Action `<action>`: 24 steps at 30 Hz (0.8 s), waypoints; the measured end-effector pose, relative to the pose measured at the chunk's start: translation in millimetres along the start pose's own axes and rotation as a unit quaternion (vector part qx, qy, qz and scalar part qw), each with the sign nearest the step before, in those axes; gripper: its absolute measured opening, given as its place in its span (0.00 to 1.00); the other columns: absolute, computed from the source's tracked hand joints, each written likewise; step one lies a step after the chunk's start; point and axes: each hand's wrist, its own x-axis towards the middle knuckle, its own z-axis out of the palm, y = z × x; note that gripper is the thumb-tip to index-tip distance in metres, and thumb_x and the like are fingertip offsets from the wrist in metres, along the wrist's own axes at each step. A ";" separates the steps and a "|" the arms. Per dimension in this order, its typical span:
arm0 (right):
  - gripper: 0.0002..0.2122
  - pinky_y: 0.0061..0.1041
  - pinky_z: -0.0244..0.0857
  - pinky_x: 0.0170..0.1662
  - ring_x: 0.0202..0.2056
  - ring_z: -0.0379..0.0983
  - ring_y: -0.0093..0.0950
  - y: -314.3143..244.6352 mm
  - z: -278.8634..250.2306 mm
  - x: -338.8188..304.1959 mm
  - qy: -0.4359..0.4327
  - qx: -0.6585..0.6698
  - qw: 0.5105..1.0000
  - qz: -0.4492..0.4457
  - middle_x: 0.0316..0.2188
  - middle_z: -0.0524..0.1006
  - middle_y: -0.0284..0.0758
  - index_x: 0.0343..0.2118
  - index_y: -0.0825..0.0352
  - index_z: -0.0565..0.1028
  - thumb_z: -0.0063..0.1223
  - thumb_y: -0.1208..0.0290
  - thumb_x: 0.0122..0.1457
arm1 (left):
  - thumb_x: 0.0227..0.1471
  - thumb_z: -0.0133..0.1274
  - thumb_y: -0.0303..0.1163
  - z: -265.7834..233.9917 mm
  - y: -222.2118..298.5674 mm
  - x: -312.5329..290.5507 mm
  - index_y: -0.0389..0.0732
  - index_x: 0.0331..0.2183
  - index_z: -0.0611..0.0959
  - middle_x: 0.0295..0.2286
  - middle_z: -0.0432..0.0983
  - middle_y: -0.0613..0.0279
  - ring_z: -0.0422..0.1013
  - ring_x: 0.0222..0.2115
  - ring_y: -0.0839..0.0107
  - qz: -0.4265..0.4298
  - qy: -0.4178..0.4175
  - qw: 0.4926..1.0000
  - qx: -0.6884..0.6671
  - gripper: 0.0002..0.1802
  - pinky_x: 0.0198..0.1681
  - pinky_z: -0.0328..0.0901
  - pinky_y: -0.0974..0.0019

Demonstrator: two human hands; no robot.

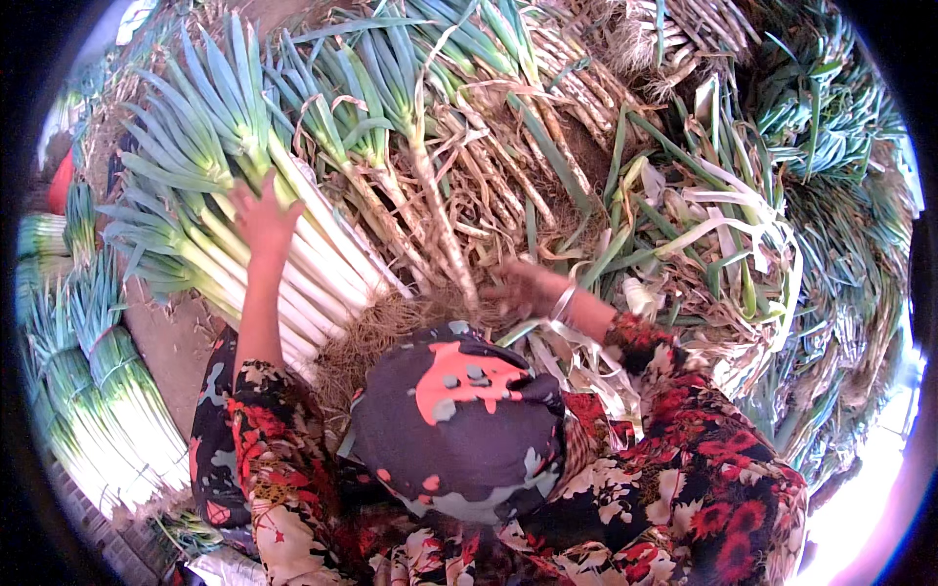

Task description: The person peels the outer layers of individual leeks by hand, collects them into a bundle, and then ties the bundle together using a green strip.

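Observation:
My left hand [266, 220] lies with spread fingers on a bundle of peeled green onions [311, 230], where the white stalks turn into green leaves. Their stringy roots [366, 332] point toward me. Blurred by motion, my right hand [528, 289] is low over the dry husks, beside the root end of an unpeeled green onion [442, 225] with a brown, soiled stalk. Whether the right fingers grip anything is not visible. More unpeeled green onions [376, 195] lie side by side just right of the clean bundle.
Tied bundles of clean green onions [112, 410] stand at the left. Stripped leaves and husks [723, 225] are heaped to the right, with piled green leaves [831, 127] beyond. Further soiled stalks [576, 59] lie at the back. Dark patterned cloth [449, 420] covers my knee in front.

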 end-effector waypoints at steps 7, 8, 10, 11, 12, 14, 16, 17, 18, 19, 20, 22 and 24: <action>0.21 0.38 0.66 0.36 0.32 0.71 0.44 40.7 22.3 84.4 0.462 -0.539 0.691 -0.135 0.34 0.72 0.48 0.36 0.69 0.68 0.49 0.54 0.48 | 0.40 0.56 0.39 -26.4 81.8 -52.6 0.40 0.48 0.67 0.48 0.60 0.45 0.52 0.52 0.52 0.086 -0.025 0.971 -0.221 0.31 0.56 0.46 0.54; 0.22 0.38 0.66 0.37 0.35 0.71 0.42 47.0 6.6 100.1 0.492 -0.559 0.659 -0.111 0.31 0.73 0.47 0.35 0.70 0.70 0.51 0.54 0.45 | 0.40 0.56 0.38 -27.7 91.2 -57.3 0.37 0.46 0.68 0.44 0.64 0.45 0.55 0.49 0.51 0.097 -0.021 0.954 -0.284 0.30 0.55 0.49 0.57; 0.21 0.36 0.66 0.38 0.35 0.72 0.40 32.6 7.9 105.2 0.443 -0.597 0.667 -0.045 0.32 0.74 0.47 0.34 0.69 0.73 0.52 0.55 0.42 | 0.40 0.56 0.36 -31.4 95.5 -61.2 0.33 0.44 0.69 0.40 0.68 0.43 0.61 0.45 0.52 0.141 0.016 0.938 -0.317 0.29 0.51 0.54 0.60; 0.21 0.35 0.66 0.38 0.35 0.72 0.40 24.8 1.9 103.2 0.412 -0.603 0.683 -0.014 0.32 0.74 0.46 0.32 0.69 0.74 0.52 0.55 0.41 | 0.41 0.56 0.36 -34.2 101.6 -61.7 0.32 0.44 0.70 0.38 0.70 0.43 0.64 0.42 0.52 0.151 0.023 0.919 -0.364 0.28 0.48 0.57 0.61; 0.20 0.33 0.66 0.37 0.33 0.73 0.39 14.6 16.7 90.5 0.423 -0.564 0.708 -0.027 0.29 0.75 0.46 0.29 0.69 0.76 0.53 0.55 0.39 | 0.41 0.55 0.36 -35.0 97.4 -63.9 0.31 0.42 0.70 0.34 0.72 0.44 0.69 0.35 0.54 0.137 0.020 0.909 -0.394 0.27 0.43 0.62 0.63; 0.19 0.34 0.65 0.33 0.28 0.71 0.38 10.4 7.9 62.7 0.428 -0.531 0.720 -0.131 0.24 0.74 0.46 0.25 0.69 0.74 0.55 0.55 0.37 | 0.43 0.55 0.39 -39.0 100.2 -60.6 0.29 0.42 0.70 0.32 0.73 0.47 0.70 0.33 0.60 0.042 -0.115 0.820 -0.559 0.28 0.38 0.64 0.65; 0.17 0.36 0.64 0.31 0.28 0.69 0.39 12.3 30.1 -0.6 0.393 -0.555 0.698 -0.224 0.26 0.72 0.45 0.25 0.71 0.72 0.55 0.59 0.38 | 0.43 0.55 0.45 -60.8 111.0 -64.4 0.29 0.43 0.69 0.34 0.72 0.48 0.70 0.34 0.63 -0.056 -0.224 0.719 -0.655 0.32 0.39 0.65 0.64; 0.17 0.36 0.63 0.30 0.28 0.68 0.40 26.4 37.7 -30.9 0.376 -0.590 0.658 -0.278 0.27 0.71 0.45 0.27 0.72 0.70 0.55 0.61 0.39 | 0.43 0.55 0.49 -70.7 117.5 -69.4 0.29 0.44 0.68 0.35 0.71 0.48 0.69 0.34 0.63 -0.082 -0.245 0.693 -0.673 0.35 0.39 0.65 0.64; 0.17 0.36 0.63 0.31 0.29 0.68 0.41 40.1 47.8 -61.9 0.353 -0.597 0.647 -0.316 0.28 0.70 0.45 0.29 0.72 0.69 0.54 0.63 0.40 | 0.42 0.55 0.54 -65.4 121.0 -64.4 0.29 0.46 0.66 0.37 0.70 0.46 0.69 0.36 0.59 -0.082 -0.270 0.670 -0.687 0.40 0.40 0.65 0.61; 0.18 0.35 0.63 0.32 0.31 0.67 0.43 50.0 63.8 -91.9 0.323 -0.605 0.634 -0.357 0.30 0.69 0.46 0.32 0.72 0.68 0.54 0.65 0.41 | 0.40 0.55 0.56 -76.8 125.7 -64.8 0.29 0.47 0.64 0.38 0.69 0.43 0.69 0.38 0.57 -0.128 -0.276 0.644 -0.702 0.43 0.41 0.64 0.59; 0.18 0.34 0.63 0.34 0.32 0.67 0.44 57.7 73.3 -122.8 0.317 -0.603 0.656 -0.324 0.31 0.69 0.47 0.34 0.72 0.67 0.54 0.66 0.41 | 0.40 0.56 0.54 -82.3 144.0 -62.7 0.30 0.46 0.65 0.39 0.68 0.42 0.69 0.38 0.56 -0.130 -0.299 0.598 -0.733 0.42 0.41 0.64 0.58; 0.19 0.34 0.64 0.35 0.33 0.68 0.44 76.3 87.9 -160.7 0.313 -0.604 0.649 -0.340 0.34 0.69 0.47 0.36 0.72 0.66 0.54 0.70 0.41 | 0.39 0.58 0.51 -96.5 165.7 -57.5 0.31 0.45 0.66 0.40 0.67 0.42 0.68 0.39 0.54 -0.106 -0.327 0.551 -0.760 0.39 0.42 0.64 0.57; 0.19 0.33 0.65 0.37 0.35 0.68 0.43 96.0 90.4 -172.0 0.328 -0.605 0.610 -0.393 0.37 0.69 0.46 0.38 0.74 0.65 0.55 0.74 0.41 | 0.40 0.59 0.47 -108.4 174.6 -50.5 0.33 0.44 0.68 0.40 0.67 0.42 0.68 0.39 0.54 -0.056 -0.339 0.553 -0.759 0.36 0.43 0.64 0.56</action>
